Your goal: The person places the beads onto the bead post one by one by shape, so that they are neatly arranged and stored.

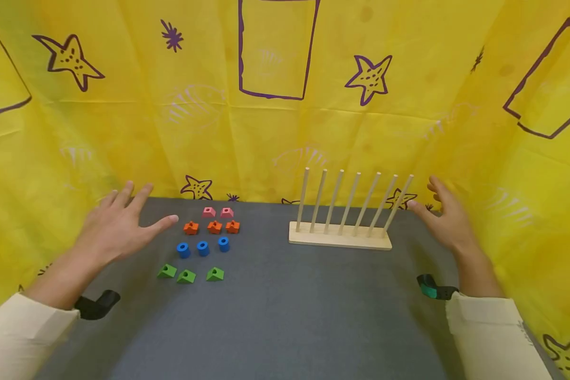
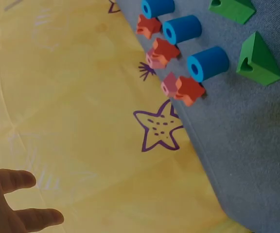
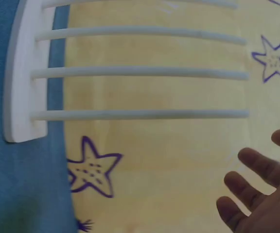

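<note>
My left hand point(image 1: 119, 227) is raised with fingers spread, left of several small beads, and holds nothing. Nearest the wall are two pink beads point(image 1: 209, 212); then come three orange star beads point(image 1: 214, 227), three blue cylinder beads point(image 1: 202, 248) and three green triangular beads point(image 1: 186, 276). All have holes. A wooden peg rack point(image 1: 340, 241) with several upright dowels point(image 1: 333, 201) stands right of centre, its dowels bare. My right hand point(image 1: 448, 219) hovers just right of it, fingers apart, holding nothing. In the right wrist view its fingers point(image 3: 256, 167) are clear of the dowels.
A grey table point(image 1: 285, 311) lies under everything. Behind and at both sides hangs a yellow cloth point(image 1: 275, 137) with purple starfish drawings, close to the table's back edge. Dark straps show at the left wrist point(image 1: 97, 306) and the right wrist point(image 1: 434, 287).
</note>
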### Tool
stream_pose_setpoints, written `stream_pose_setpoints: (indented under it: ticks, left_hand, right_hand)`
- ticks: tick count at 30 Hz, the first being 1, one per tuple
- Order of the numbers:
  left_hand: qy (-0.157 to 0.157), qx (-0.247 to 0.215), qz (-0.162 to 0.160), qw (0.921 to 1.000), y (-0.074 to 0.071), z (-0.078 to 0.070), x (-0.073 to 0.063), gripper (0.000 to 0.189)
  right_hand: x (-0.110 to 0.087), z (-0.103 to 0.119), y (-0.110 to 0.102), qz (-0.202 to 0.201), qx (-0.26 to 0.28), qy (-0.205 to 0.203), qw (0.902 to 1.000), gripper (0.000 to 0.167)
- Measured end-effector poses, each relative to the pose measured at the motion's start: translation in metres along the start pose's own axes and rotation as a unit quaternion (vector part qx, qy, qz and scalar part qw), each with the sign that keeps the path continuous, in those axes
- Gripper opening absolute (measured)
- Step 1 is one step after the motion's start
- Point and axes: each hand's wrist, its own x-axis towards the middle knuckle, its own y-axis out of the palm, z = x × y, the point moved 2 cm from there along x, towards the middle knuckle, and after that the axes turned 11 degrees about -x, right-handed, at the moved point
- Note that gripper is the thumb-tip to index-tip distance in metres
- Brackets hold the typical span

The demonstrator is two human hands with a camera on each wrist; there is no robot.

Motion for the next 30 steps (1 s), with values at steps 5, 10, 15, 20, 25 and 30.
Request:
stream_pose_setpoints:
  ticks: [5,10,15,20,25,30]
  left_hand:
    - [0.003,-0.009,0.003,1.0000,0.006,0.000,-0.003,0.097]
    - [0.008,-0.016,-0.004,0.9998,0.010,0.001,-0.007,0.096]
    - [0.013,-0.027,-0.012,0.9995,0.016,0.006,-0.012,0.095]
    - [0.006,-0.036,-0.015,0.9992,0.023,0.011,-0.017,0.095]
    - [0.002,-0.050,-0.019,0.9986,0.029,0.014,-0.020,0.095]
    - [0.001,-0.064,-0.023,0.9977,0.031,0.015,-0.023,0.094]
  right_hand:
    - [0.000,-0.015,0.015,0.027,0.025,0.025,0.9990,0.079]
    - [-0.002,-0.027,0.029,0.057,0.049,0.041,0.9963,0.079]
    - [-0.002,-0.039,0.044,0.094,0.073,0.065,0.9908,0.081]
    - [0.000,-0.049,0.061,0.111,0.088,0.082,0.9866,0.082]
    - [0.000,-0.059,0.077,0.116,0.094,0.079,0.9856,0.081]
    - [-0.003,-0.068,0.089,0.116,0.097,0.075,0.9857,0.076]
